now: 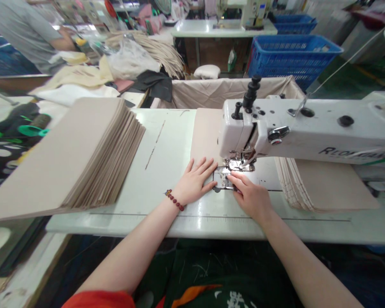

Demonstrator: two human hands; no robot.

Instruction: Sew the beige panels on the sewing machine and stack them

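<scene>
A beige panel lies on the pale sewing table, its right edge reaching the needle area of the white sewing machine. My left hand rests flat with fingers spread, its fingertips on the near edge of the panel. Just in front of the presser foot, my right hand has its fingers together at the metal needle plate; what they hold, if anything, is hidden. A thick stack of beige panels stands at the left. More beige panels lie right of the needle, partly under the machine arm.
Behind the table is a cloth-lined bin. Blue crates stand at the back right. Cloth pieces and a plastic bag are heaped at the back left, near a person in grey.
</scene>
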